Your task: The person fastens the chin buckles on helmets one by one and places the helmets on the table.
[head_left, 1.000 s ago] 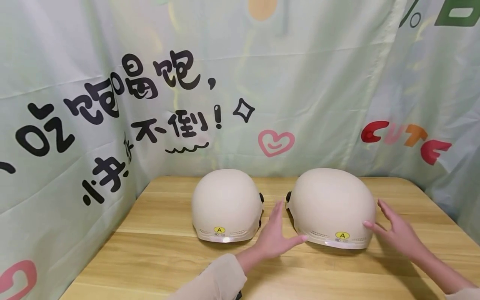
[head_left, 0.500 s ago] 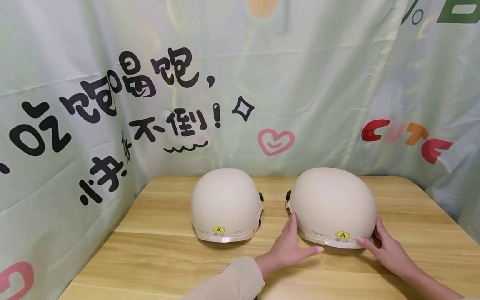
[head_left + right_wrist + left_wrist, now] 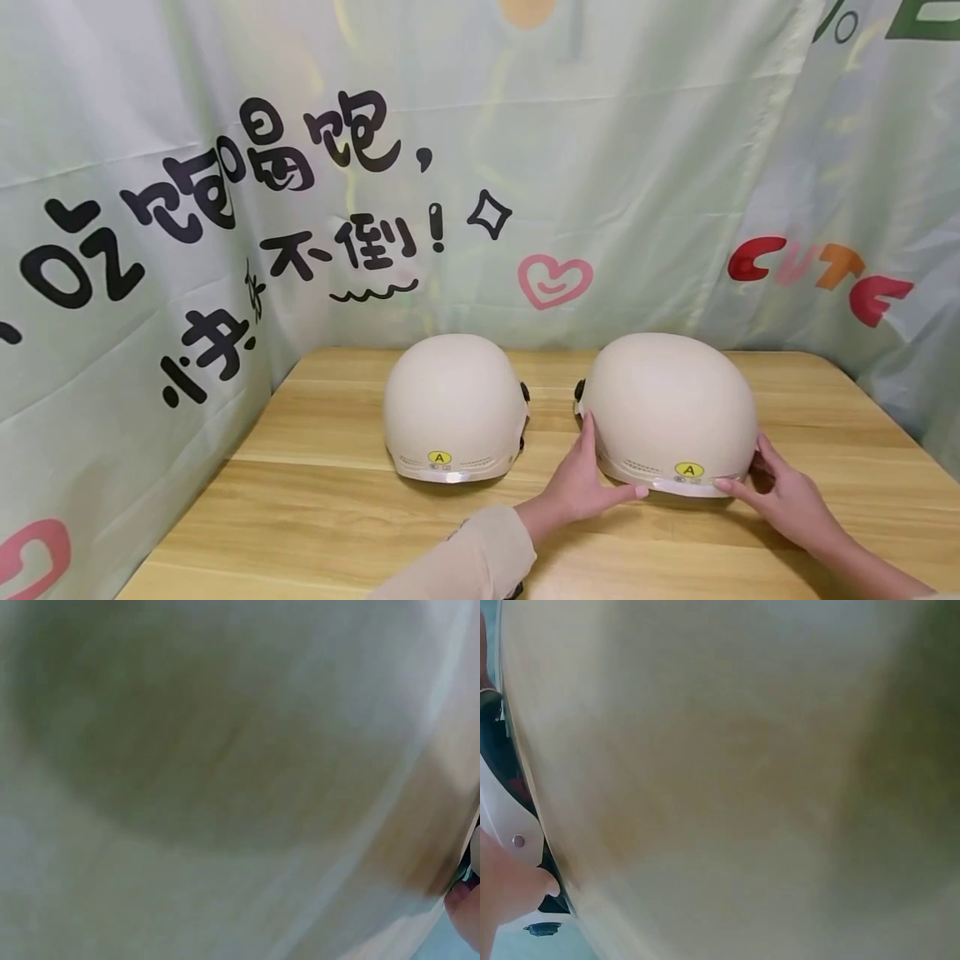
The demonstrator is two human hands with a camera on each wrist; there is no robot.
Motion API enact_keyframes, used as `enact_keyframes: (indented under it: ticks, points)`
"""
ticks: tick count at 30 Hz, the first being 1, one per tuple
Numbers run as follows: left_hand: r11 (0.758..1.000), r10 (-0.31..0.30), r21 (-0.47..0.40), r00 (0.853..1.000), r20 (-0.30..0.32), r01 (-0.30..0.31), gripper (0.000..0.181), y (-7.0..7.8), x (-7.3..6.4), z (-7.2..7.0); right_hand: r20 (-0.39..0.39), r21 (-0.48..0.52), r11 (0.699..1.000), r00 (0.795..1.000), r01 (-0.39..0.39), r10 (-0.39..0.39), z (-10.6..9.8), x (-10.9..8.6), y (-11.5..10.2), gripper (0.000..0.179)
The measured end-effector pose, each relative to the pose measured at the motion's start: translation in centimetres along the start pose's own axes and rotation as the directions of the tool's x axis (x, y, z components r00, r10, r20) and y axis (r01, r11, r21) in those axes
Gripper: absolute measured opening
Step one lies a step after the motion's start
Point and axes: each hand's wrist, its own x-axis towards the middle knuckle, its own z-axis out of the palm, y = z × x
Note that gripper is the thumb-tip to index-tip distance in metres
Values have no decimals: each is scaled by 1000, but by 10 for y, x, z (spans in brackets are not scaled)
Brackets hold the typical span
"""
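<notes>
left hand [image 3: 577, 487] grips rightmost helmet [image 3: 671, 408]; right hand [image 3: 791, 504] likewise

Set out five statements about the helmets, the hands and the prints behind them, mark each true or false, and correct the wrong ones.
1. The left helmet stands on the wooden table, touched by neither hand. True.
2. Both hands are at the left helmet. False: the left hand and the right hand are at the right helmet.
3. Each helmet bears a yellow sticker marked A. True.
4. The two helmets touch each other. False: a gap separates them.
5. In the head view, the pink heart is to the right of the word CUTE. False: the pink heart is to the left of the word CUTE.
</notes>
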Motion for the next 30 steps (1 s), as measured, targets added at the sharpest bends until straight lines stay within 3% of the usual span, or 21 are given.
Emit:
enact_keyframes:
  ticks: [5, 14, 22, 26, 30]
  points:
    - [998, 17, 58, 1000, -11, -16, 120, 1, -1, 0, -33, 29, 1000, 999, -8, 9, -3, 0, -2, 95]
    - [980, 108, 176, 989, -100, -89, 116, 7, 0, -7, -58, 100, 995, 998, -21, 27, -9, 3, -11, 84]
    - [958, 185, 260, 952, -243, -119, 105, 21, 4, -21, -20, 97, 986, 991, -133, 135, -23, 6, -30, 82]
    - [964, 185, 232, 953, -241, -128, 104, 24, 5, -31, 4, 98, 981, 986, -165, 165, -31, 13, -41, 82]
    - [991, 126, 79, 967, -222, -111, 102, 27, 8, -41, 43, 89, 980, 984, -178, 175, -39, 20, -49, 82]
